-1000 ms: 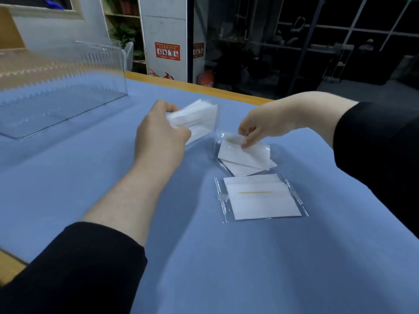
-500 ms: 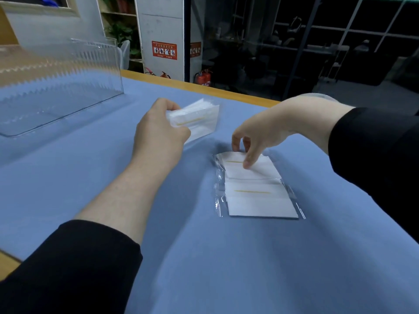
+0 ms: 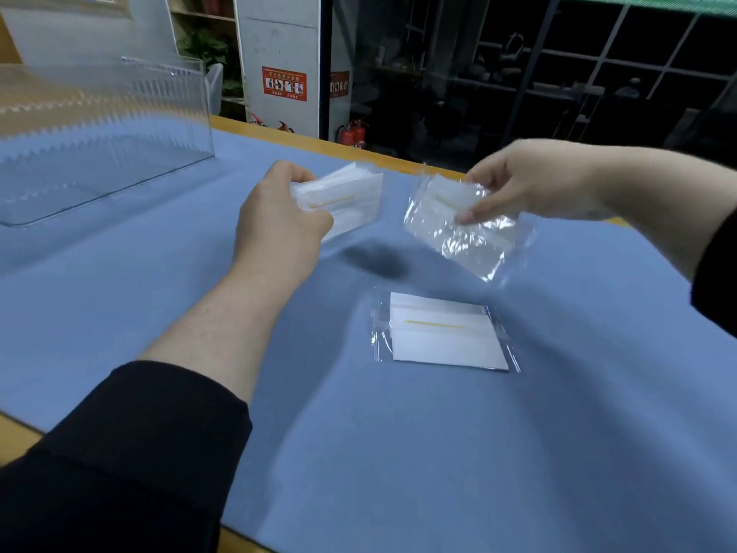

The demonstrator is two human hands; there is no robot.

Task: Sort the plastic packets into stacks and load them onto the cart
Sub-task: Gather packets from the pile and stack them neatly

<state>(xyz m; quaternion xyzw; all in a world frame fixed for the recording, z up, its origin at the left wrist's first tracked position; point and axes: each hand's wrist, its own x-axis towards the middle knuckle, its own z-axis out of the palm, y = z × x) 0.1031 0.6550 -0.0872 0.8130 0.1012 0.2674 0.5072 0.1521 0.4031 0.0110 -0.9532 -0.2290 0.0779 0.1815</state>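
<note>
My left hand (image 3: pixel 279 221) grips a stack of clear plastic packets (image 3: pixel 347 197) with white cards inside, held above the blue table. My right hand (image 3: pixel 526 181) pinches one clear packet (image 3: pixel 458 225) by its upper edge; it hangs tilted in the air to the right of the stack, a short gap apart. Flat on the table below lies another packet (image 3: pixel 442 333) with a white card and a thin yellow line.
A clear plastic bin (image 3: pixel 99 125) stands at the back left on the blue table cover (image 3: pixel 159 293). The wooden table edge (image 3: pixel 303 141) runs along the far side, with a white pillar and red fire extinguishers (image 3: pixel 353 133) beyond.
My right hand has lifted one packet off the pile on the table and raised it toward the stack. The left hand holds its stack nearly still.
</note>
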